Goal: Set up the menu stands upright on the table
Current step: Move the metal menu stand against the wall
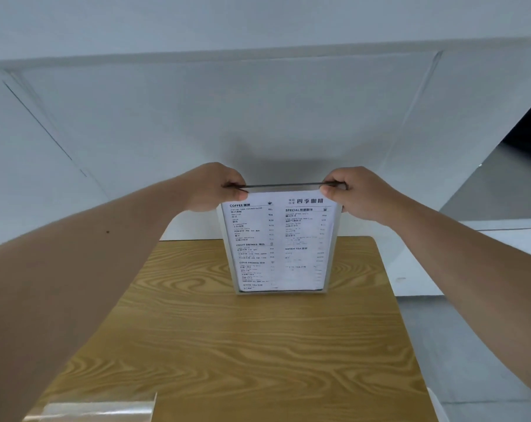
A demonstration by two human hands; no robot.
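Observation:
A clear acrylic menu stand [278, 245] with a white printed menu sheet stands upright near the far edge of the wooden table [227, 345], its bottom edge resting on the tabletop. My left hand [215, 188] pinches its top left corner. My right hand [349, 193] pinches the top right corner. Both arms reach forward over the table. A second clear acrylic piece [96, 408] lies flat at the near left edge of the table, partly cut off by the frame.
A white wall [258, 117] rises right behind the table's far edge. A grey floor [471, 345] runs along the table's right side. A dark opening [529, 129] shows at the far right.

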